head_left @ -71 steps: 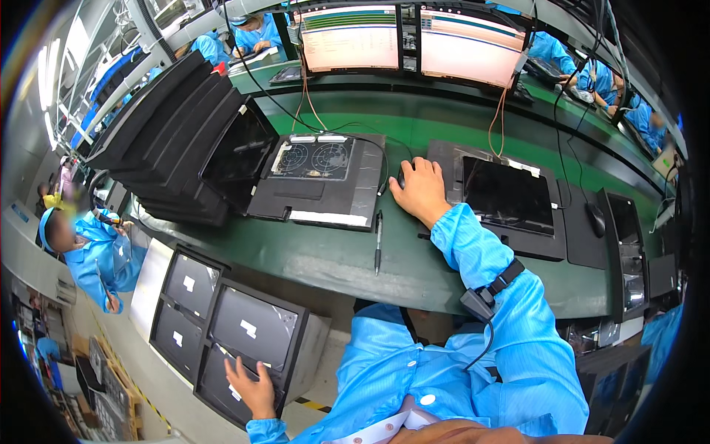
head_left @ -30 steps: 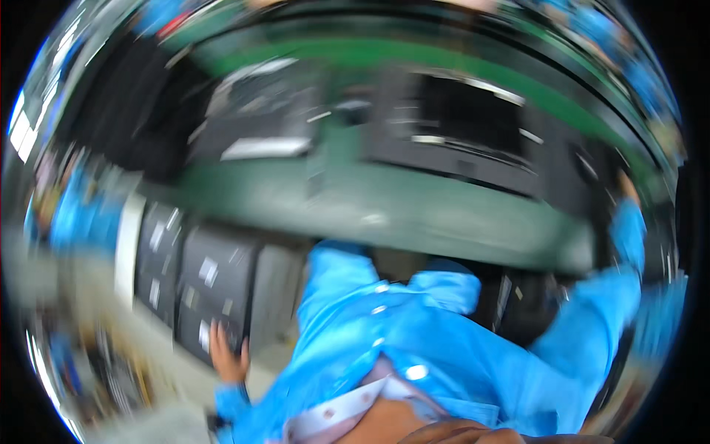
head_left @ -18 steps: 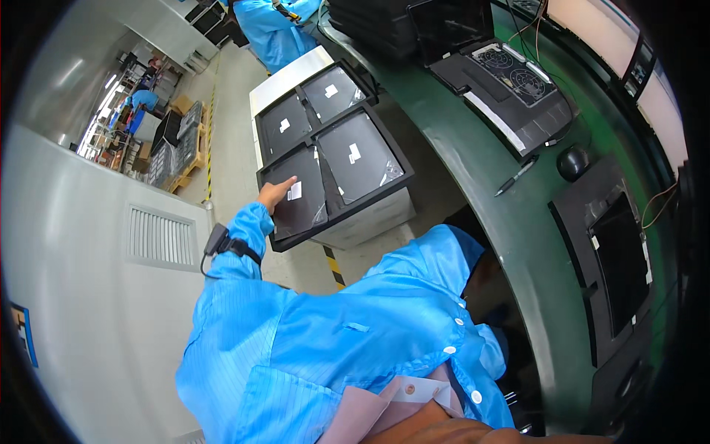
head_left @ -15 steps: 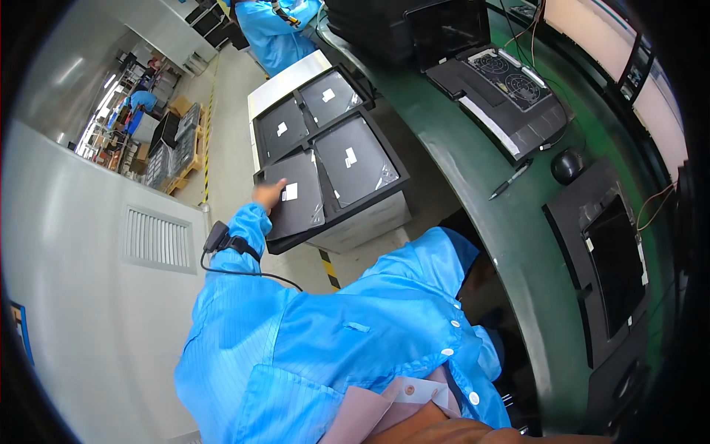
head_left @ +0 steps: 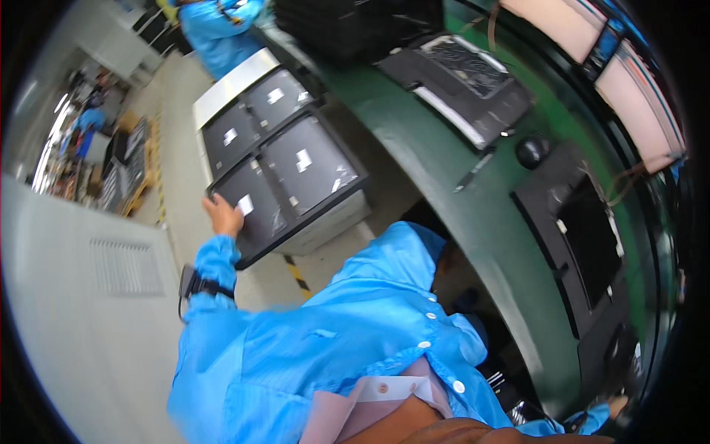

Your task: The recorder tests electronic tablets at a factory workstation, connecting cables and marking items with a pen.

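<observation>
My left hand (head_left: 224, 215) is at the left rim of a black foam tray (head_left: 248, 260), beside the nearest flat black panel (head_left: 255, 218). Its fingers look apart, and I cannot tell whether they touch the panel or only the tray rim. The panel lies flat in its compartment, with a white label and clear film at one corner. Several similar panels (head_left: 303, 166) fill the other compartments. At the lower right edge of the view, part of my right hand (head_left: 618, 405) shows beyond a blue sleeve; its fingers are too small and blurred to read.
A green workbench (head_left: 414, 159) curves along the right, holding an opened dark device (head_left: 473, 74), a black mouse (head_left: 532, 152), a pen (head_left: 473, 170) and a black foam piece with a dark screen (head_left: 592, 248). A co-worker in blue (head_left: 218, 33) stands beyond the tray. A grey wall (head_left: 66, 296) is left.
The near panel, raised and askew before, now sits flat in the tray. My left hand has shifted to the tray's left rim. The view has swung right, and my right hand has appeared.
</observation>
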Demonstrator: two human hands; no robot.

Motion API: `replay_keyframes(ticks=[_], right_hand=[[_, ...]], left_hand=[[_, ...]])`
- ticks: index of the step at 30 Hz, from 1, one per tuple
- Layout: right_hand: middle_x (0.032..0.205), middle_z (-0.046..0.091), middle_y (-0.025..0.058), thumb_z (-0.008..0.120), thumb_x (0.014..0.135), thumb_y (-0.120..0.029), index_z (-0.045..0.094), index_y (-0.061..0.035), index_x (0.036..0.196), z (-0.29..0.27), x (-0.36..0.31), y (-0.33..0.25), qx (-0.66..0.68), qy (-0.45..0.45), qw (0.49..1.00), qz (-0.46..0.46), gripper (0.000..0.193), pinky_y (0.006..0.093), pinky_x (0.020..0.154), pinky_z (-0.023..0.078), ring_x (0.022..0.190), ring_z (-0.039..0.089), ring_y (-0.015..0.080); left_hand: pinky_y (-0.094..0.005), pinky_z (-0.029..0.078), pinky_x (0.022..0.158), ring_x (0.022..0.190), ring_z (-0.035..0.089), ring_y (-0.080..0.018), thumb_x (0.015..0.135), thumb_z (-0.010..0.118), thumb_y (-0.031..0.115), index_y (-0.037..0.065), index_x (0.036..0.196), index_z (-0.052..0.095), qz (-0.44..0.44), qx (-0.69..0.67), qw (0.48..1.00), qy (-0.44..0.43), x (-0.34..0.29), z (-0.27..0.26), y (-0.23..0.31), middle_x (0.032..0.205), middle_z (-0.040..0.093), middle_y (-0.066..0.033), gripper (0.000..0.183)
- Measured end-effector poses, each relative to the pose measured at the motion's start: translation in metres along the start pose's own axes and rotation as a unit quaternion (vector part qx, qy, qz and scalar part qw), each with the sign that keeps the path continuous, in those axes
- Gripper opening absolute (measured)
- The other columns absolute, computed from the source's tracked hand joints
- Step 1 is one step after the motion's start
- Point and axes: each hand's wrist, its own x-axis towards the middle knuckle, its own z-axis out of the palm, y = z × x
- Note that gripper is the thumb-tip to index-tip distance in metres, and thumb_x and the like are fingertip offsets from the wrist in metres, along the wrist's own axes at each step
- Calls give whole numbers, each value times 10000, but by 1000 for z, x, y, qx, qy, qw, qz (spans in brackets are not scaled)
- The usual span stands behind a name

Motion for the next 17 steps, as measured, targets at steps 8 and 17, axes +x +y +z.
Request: replay_keyframes(ticks=[8, 17], right_hand=[[1551, 435, 139, 399, 1066, -213, 481, -25, 1482, -81, -70, -200, 450, -119, 885, 22, 463, 375, 1198, 302, 1420, 421, 243], [1125, 681, 58, 721, 947, -284, 646, -36, 1304, -47, -437, -709, 388, -576, 697, -180, 442, 239, 903, 473, 1029, 616, 100]], left_hand=[[-346, 491, 1015, 1178, 629, -199, 975, 672, 171, 3, 1320, 615, 280, -628, 637, -349, -61, -114, 206, 1256, 682, -103, 387], [-468, 386, 1139, 1471, 346, -334, 1018, 621, 294, 154, 1631, 40, 135, -733, 120, -656, -134, -181, 348, 1593, 319, -169, 856]])
